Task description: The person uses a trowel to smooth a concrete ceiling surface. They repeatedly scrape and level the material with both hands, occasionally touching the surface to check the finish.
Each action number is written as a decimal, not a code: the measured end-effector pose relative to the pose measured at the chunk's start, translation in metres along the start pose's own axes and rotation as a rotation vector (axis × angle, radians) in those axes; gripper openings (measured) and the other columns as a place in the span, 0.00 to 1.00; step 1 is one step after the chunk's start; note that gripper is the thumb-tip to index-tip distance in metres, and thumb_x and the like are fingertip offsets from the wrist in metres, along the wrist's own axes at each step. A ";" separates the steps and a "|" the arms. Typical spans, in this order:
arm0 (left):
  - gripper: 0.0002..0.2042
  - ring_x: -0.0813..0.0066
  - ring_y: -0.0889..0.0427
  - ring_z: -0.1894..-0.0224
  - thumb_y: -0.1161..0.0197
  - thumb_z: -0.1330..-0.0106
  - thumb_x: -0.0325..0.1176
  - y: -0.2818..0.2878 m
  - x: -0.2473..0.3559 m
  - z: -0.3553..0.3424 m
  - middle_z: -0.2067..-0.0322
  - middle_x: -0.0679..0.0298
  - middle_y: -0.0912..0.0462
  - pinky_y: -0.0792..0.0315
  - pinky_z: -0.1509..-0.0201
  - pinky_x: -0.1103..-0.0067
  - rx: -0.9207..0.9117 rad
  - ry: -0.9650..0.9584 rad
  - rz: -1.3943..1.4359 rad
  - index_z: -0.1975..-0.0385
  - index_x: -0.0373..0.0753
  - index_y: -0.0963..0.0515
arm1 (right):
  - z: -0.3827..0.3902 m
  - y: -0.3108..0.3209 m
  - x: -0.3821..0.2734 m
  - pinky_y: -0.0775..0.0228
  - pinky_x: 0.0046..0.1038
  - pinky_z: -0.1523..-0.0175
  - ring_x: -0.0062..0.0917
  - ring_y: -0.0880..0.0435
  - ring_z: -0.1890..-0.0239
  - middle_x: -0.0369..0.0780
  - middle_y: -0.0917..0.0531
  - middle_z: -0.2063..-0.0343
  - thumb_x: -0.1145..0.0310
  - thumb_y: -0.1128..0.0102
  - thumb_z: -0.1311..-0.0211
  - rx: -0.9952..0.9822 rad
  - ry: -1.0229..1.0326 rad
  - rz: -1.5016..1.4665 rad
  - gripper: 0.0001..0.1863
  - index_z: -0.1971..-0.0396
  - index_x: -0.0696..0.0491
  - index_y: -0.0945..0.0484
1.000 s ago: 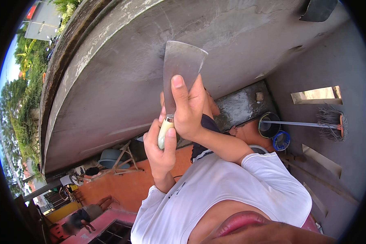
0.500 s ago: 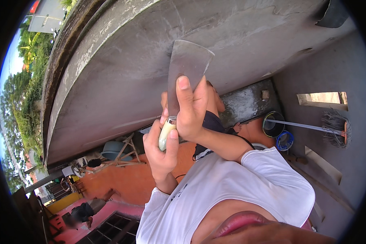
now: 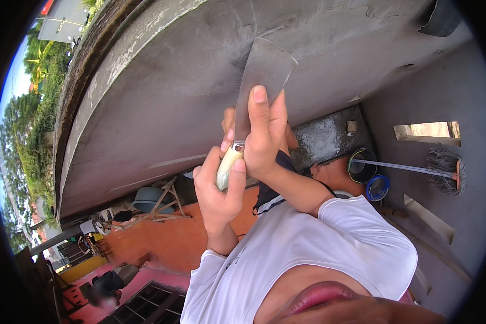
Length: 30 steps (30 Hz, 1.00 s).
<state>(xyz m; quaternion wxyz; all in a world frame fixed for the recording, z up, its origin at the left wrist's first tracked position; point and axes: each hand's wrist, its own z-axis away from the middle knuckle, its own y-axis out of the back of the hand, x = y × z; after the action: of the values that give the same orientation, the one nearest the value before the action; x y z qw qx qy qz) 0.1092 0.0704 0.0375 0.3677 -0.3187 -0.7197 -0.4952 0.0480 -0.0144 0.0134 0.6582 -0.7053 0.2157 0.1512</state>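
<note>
A putty knife (image 3: 264,66) with a broad flared metal blade and a cream-and-green handle is held between both hands in front of a grey plastered wall (image 3: 162,102). My left hand (image 3: 217,190) is closed round the handle, its thumb along the side near the metal collar. My right hand (image 3: 262,143) grips the lower blade, with the thumb lying flat on its face. The blade's wide edge points up toward the wall. Whether that edge touches the plaster, I cannot tell.
A black bucket (image 3: 363,166) and a blue basin (image 3: 378,187) stand at the right, beside a mop (image 3: 443,171). Further left are a grey tub (image 3: 150,200) and a wooden trestle (image 3: 170,201) on the orange floor (image 3: 162,243). Another person (image 3: 110,283) is at the lower left.
Both hands have moved up and slightly right with the putty knife, bringing its blade higher against the view of the wall. The grip looks the same.
</note>
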 end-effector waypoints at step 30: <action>0.20 0.83 0.31 0.75 0.45 0.32 0.41 -0.016 -0.005 0.005 0.79 0.68 0.25 0.39 0.71 0.83 -0.056 0.062 -0.033 0.54 0.26 0.24 | -0.007 0.019 -0.006 0.37 0.22 0.88 0.18 0.31 0.90 0.35 0.28 0.78 0.56 0.53 0.24 -0.069 -0.065 -0.062 0.14 0.57 0.52 0.38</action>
<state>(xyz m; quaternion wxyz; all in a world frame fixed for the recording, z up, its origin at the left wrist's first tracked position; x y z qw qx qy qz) 0.0978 0.0699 0.0242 0.3726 -0.3015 -0.6989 -0.5309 0.0326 -0.0216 0.0003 0.6444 -0.7287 0.1669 0.1611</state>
